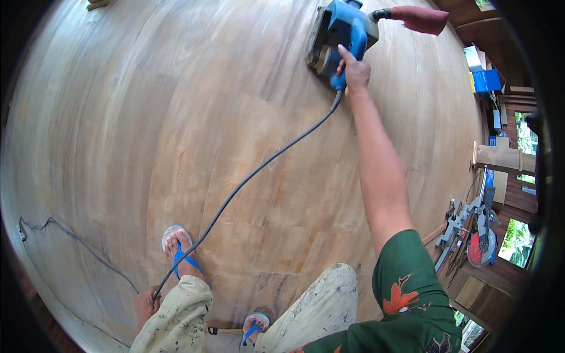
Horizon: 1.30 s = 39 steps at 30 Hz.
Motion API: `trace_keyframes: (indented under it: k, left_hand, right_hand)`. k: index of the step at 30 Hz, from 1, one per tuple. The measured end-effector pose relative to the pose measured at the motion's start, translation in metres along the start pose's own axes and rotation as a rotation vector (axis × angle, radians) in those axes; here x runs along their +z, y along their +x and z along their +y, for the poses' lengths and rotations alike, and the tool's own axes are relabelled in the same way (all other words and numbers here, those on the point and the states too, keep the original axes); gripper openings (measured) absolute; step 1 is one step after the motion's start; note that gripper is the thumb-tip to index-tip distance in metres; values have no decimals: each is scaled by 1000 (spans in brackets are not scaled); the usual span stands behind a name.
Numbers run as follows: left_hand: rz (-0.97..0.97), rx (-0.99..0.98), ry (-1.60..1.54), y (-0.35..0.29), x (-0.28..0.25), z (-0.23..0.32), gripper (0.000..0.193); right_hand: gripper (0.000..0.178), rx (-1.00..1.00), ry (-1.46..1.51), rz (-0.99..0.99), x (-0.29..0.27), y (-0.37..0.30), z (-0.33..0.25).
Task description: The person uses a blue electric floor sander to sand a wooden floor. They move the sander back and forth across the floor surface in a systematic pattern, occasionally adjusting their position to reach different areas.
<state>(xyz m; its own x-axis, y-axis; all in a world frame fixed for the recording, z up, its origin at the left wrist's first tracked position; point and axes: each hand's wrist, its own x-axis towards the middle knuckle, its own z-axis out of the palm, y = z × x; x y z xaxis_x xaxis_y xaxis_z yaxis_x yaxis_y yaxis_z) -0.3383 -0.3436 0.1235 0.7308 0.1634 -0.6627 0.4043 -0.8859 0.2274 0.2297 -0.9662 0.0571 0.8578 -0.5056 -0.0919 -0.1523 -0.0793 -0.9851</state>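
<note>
At the far end of my outstretched arm, my right hand [356, 72] is wrapped round the rear handle of a blue belt sander [344, 29]. The sander rests on the wooden floor [259, 141], and a dark red dust bag [419, 19] sticks out from its right side. From the handle a black power cord [250, 175] runs back toward me, passing over my left foot. My left hand [146, 305], low at the left beside my knee, is closed on that cord; part of the hand is hidden by my trouser leg.
Beyond my left hand the cord [88, 250] trails to the left edge. My feet, in blue-strapped flip-flops [187, 257], stand on the boards. Along the right wall are a mitre saw [479, 235], a blue box [486, 80] and a wooden bench [500, 157].
</note>
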Motion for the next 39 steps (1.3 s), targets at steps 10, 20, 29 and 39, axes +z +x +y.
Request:
trace_keyframes:
  k: [10, 20, 29, 39]
  left_hand:
    - [-28, -250, 126, -2, 45, -121, 53]
    - [49, -237, -243, 7, 36, -101, 43]
    - [344, -126, -405, 4, -3, -55, 24]
    - [230, 251, -3, -7, -46, 54, 22]
  right_hand:
    - [33, 142, -36, 61, -56, -313, 20]
    - [20, 422, 45, -46, -80, -482, 15]
    - [29, 90, 141, -35, -18, -192, 11]
    - [22, 47, 156, -86, 12, 65, -10]
